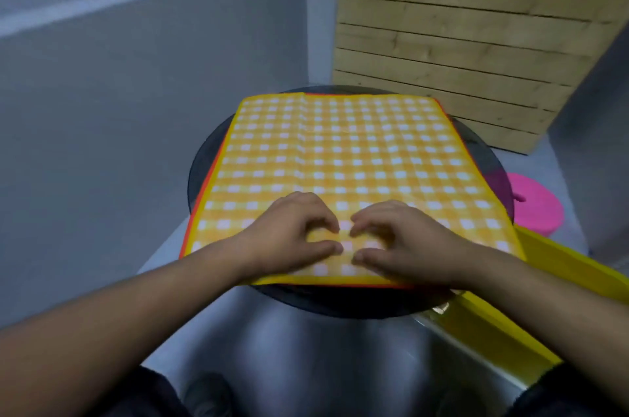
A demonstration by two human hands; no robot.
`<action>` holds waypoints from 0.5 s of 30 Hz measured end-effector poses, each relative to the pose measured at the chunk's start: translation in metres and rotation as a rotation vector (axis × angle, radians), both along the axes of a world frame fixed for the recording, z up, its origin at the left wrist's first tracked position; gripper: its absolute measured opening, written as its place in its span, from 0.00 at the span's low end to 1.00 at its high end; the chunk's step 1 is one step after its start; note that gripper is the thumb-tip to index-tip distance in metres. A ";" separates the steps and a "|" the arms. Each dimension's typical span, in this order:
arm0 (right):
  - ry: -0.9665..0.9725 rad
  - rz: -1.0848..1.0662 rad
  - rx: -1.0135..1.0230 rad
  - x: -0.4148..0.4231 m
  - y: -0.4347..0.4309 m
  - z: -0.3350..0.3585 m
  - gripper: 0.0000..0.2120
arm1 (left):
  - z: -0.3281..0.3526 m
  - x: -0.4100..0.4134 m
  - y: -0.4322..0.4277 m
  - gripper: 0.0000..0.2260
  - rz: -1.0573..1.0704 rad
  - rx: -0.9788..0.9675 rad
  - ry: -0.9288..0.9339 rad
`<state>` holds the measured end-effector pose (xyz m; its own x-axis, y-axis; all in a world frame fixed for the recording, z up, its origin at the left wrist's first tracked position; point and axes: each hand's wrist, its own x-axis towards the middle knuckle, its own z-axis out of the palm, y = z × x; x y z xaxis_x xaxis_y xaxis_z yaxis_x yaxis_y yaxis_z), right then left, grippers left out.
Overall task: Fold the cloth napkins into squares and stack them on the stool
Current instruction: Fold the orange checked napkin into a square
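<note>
A yellow gingham napkin (340,151) lies open and flat across the round dark top of the stool (201,161), its near edge at the stool's rim. The first fold does not appear to have been made. An orange-red border (203,202) shows along the left, far and near edges, which suggests a second cloth lies underneath, though how many layers there are cannot be told. No finished square is visible, so by this view nearly all the folding and stacking remains.

The person's left hand (292,232) and right hand (405,239) meet at the middle of the near edge. Their fingers (323,217) are curled, with the tips down on the fabric. On each hand the thumb and forefinger sit slightly apart with flat cloth between them, and it is unclear whether they have pinched any of it up.

The napkin looks thin and smooth. Faint old creases run from front to back left of centre, and all four corners lie squared and flat on the top.
</note>
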<state>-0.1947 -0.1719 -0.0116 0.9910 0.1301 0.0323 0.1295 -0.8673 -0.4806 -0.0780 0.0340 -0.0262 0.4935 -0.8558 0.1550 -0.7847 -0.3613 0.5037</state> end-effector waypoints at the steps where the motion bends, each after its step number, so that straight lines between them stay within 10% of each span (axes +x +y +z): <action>1: 0.009 -0.015 0.034 -0.004 0.002 -0.002 0.17 | -0.001 -0.007 0.002 0.15 -0.003 0.010 0.021; 15: 0.061 -0.080 0.214 -0.033 0.013 -0.023 0.11 | -0.009 -0.041 0.015 0.12 0.129 -0.040 0.331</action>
